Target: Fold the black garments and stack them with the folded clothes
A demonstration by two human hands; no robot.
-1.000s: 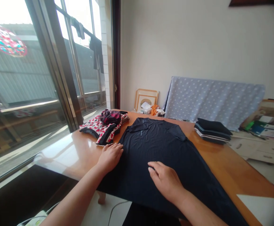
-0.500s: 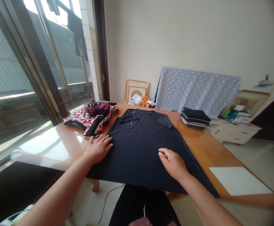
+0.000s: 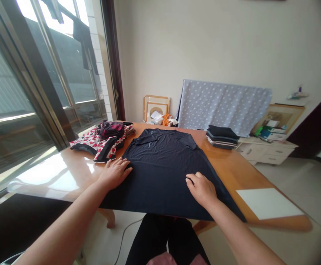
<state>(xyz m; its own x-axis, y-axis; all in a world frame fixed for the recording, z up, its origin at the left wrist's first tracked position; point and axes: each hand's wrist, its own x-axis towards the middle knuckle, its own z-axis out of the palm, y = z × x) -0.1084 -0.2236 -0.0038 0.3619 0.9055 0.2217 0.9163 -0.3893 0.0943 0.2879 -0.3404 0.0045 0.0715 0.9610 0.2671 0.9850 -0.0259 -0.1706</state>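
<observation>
Because the thin, faintly creased black knit T-shirt (image 3: 160, 173) would slide easily on a polished surface, the two bare hands seem placed to pin it: it lies spread flat, collar away from the person, its lower end lapping over the near edge of the glossy orange-brown wooden table (image 3: 232, 184). At the shirt's left edge, the left hand (image 3: 114, 173) sits wide open and palm down, holding nothing, its fingers loosely spread on the soft cloth. On the shirt's right half, the right hand (image 3: 201, 190) is narrower, its fingers bent and gathered; whether they pinch a little fabric cannot be told. Just right of the shirt lies a smooth white rectangular sheet (image 3: 267, 203). Left of the collar, a red-and-white patterned garment (image 3: 85, 142) lies heaped, topped by a crumpled maroon bundle (image 3: 112, 129). Right of the collar sits a neat stack of folded dark and striped clothes (image 3: 221, 138). Beyond the collar, a pale wooden picture frame (image 3: 156, 108) and a grey-blue polka-dot cloth (image 3: 223, 106) lean against the wall, the cloth draped over a flat backing.
</observation>
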